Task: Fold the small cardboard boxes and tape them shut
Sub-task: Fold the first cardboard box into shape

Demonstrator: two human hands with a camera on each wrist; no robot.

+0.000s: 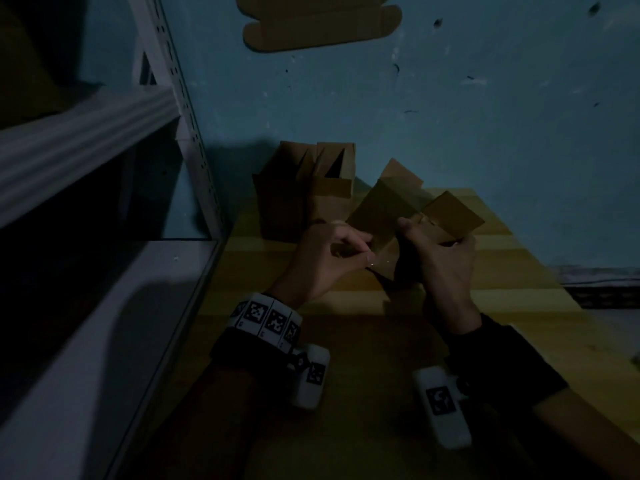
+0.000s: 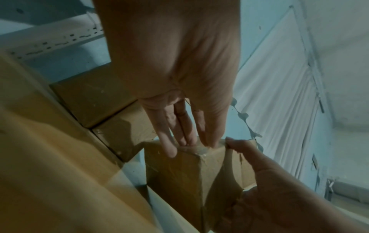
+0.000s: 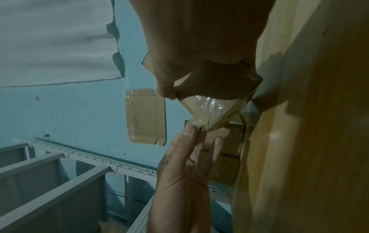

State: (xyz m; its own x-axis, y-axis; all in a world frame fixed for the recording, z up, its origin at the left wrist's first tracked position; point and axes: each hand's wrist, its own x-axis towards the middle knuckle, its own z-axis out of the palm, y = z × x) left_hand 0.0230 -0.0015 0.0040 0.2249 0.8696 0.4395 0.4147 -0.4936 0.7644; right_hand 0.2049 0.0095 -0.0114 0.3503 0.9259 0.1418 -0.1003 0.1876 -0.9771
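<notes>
I hold a small brown cardboard box [image 1: 388,216] tilted above the wooden table [image 1: 519,271]; its far flaps stand loose. My right hand [image 1: 436,244] grips the box from the right, thumb on its near edge. A strip of clear tape [image 3: 209,107] runs over one face to a corner. There the thumb and fingertips of my left hand [image 1: 365,254] pinch the tape's end against the corner. The left wrist view shows the left hand [image 2: 191,145] on the taped edge of the box [image 2: 175,176], with the right hand [image 2: 259,181] below. No tape roll is visible.
Two folded boxes [image 1: 304,199] stand side by side at the table's back, against the blue wall. A flat box blank [image 1: 322,26] is stuck on the wall above. A grey metal shelf rack [image 1: 104,188] borders the table on the left.
</notes>
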